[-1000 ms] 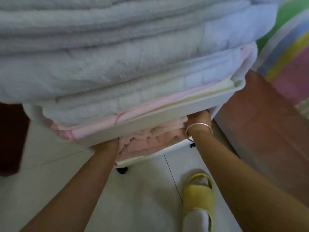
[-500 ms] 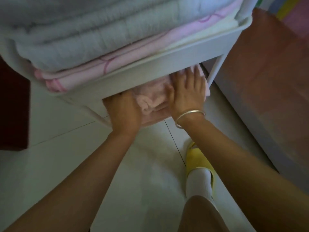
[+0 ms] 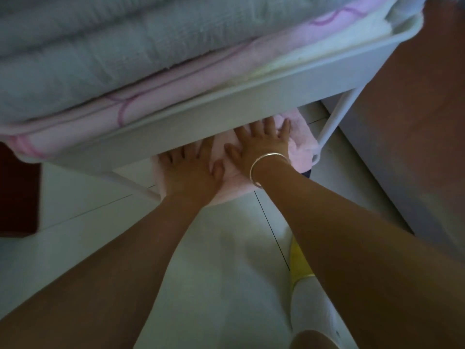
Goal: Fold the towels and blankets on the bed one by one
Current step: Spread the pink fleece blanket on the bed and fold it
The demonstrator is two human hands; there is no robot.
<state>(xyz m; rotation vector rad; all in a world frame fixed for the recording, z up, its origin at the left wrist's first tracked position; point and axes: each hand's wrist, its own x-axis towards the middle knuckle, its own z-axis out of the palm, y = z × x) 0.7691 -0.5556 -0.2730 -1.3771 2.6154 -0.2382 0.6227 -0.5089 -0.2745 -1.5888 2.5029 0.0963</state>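
Observation:
A folded pink fluffy towel (image 3: 299,139) lies on the lower shelf of a white cart (image 3: 264,102). My left hand (image 3: 191,167) lies flat on its near left part, fingertips hidden under the upper tray. My right hand (image 3: 264,139), with a metal bangle on the wrist, presses flat on the towel's middle with fingers spread. On the cart's upper tray sits a stack of folded pale blue-grey blankets (image 3: 125,46) over a pink sheet (image 3: 176,91).
The cart's white leg (image 3: 334,122) stands at the right beside a reddish-brown bed frame (image 3: 415,109). Pale floor tiles (image 3: 214,260) lie below. My foot in a white sock and yellow slipper (image 3: 299,263) is at the lower right. A dark red object (image 3: 17,192) is at the left.
Both hands drew back from deep inside the lower shelf and now lie flat on top of the pink towel. The view tilted down, showing more floor.

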